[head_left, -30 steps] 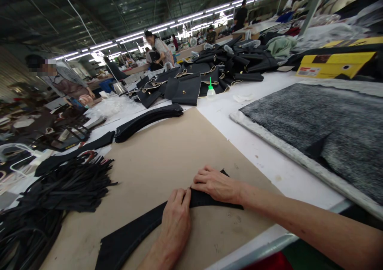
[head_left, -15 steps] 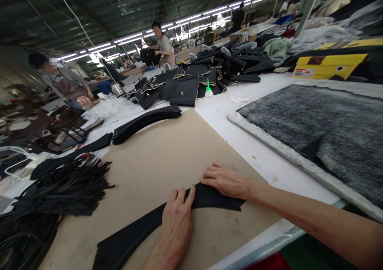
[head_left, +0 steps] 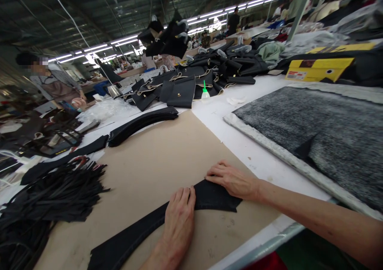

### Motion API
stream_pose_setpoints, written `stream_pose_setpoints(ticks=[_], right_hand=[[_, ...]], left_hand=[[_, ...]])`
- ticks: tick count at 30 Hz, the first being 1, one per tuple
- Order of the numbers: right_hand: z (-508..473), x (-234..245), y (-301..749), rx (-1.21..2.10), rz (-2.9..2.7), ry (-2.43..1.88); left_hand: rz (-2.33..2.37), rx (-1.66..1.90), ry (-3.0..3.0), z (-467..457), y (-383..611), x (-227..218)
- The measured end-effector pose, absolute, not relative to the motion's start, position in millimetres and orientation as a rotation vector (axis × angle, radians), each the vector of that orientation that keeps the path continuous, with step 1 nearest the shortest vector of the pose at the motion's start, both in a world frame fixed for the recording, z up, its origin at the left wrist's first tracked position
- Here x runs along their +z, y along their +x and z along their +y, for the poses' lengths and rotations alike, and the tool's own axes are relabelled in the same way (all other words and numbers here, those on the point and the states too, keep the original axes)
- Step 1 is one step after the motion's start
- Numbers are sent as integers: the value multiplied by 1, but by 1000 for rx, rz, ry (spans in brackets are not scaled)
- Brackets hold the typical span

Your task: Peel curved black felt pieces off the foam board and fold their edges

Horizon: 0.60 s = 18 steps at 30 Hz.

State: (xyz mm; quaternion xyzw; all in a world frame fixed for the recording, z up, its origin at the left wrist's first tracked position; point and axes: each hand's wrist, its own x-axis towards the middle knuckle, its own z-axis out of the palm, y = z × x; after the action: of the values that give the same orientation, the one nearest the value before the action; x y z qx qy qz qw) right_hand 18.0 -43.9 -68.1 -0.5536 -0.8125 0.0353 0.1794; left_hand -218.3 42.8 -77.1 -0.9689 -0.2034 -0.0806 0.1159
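A curved black strip [head_left: 131, 237], apparently leather or a similar sheet, lies on the tan board across the near part of the table. My left hand [head_left: 180, 214] bends over its middle, fingers side by side and tips at the far edge. At the wider right part, my right hand [head_left: 231, 179] has its fingers curled onto the same far edge, with the thumb hidden. Both hands press the strip against the board [head_left: 155, 154]. A stack of similar curved black pieces [head_left: 140, 126] rests at the board's far left edge.
Thin black strips [head_left: 60, 190] are heaped on the left. Black flap pieces [head_left: 179, 92] and a green-tipped bottle [head_left: 205, 93] stand beyond the board. At right are a dark speckled sheet [head_left: 335, 122] and a yellow box [head_left: 320, 69]. Co-workers [head_left: 56, 80] stand farther back.
My right hand has slid slightly right along the strip's far edge. My left fingers have drawn closer together. Behind, a co-worker's dark bundle has been lifted high. The view has shifted a little.
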Motion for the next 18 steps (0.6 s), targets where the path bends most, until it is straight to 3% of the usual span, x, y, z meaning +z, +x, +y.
stream_pose_setpoints(ticks=[18], right_hand=[[-55, -71, -19, -45, -2082, -1861]], left_hand=[[-644, -194, -2853, 37, -206, -72]])
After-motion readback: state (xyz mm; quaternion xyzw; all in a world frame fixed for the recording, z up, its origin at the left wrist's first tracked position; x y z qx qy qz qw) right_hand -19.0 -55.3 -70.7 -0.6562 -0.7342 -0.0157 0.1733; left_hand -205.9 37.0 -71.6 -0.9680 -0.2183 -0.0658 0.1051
